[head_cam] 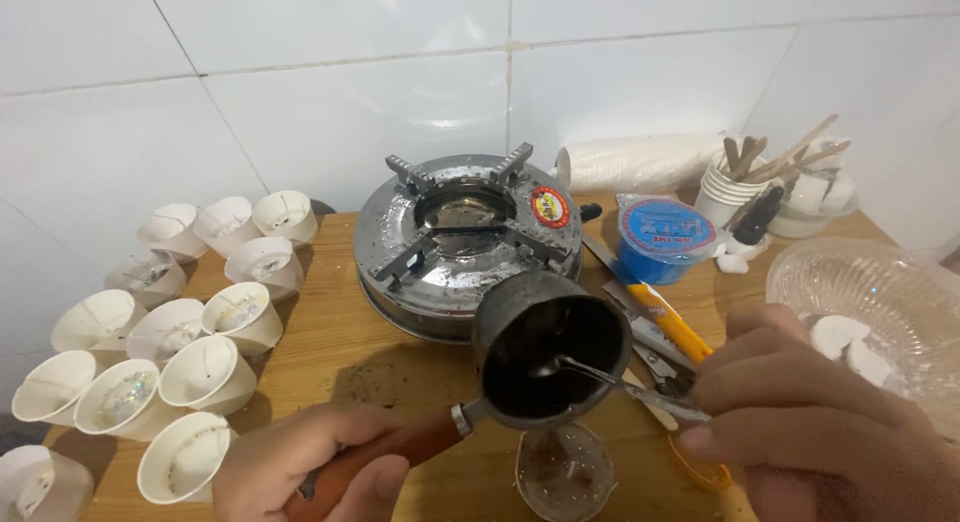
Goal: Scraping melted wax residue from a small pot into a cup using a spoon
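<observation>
A wooden worktop (340,352) is set against a white tiled wall (300,72). Near its middle stands a round metal stove (465,242) with four pot supports. To the left, a cluster of white paper cups (180,332), each with a wick, is laid tilted on the wood. At the right edge a clear ribbed glass bowl (880,292) is seen, with white lumps in it.

Just in front of the stove a small dark metal pot (550,347) is held tilted by its reddish-brown handle, around which the left hand (300,467) is closed. A metal spoon (625,382) is pinched in the fingers of the right hand (810,422), its bowl resting inside the pot. Below the pot's lip a small clear cup (565,472) stands on the worktop.

The pot is judged rigid and fairly light, and best taken by the wooden handle. The thin spoon is judged stiff and possibly slippery, best gripped near the end of its stem.
</observation>
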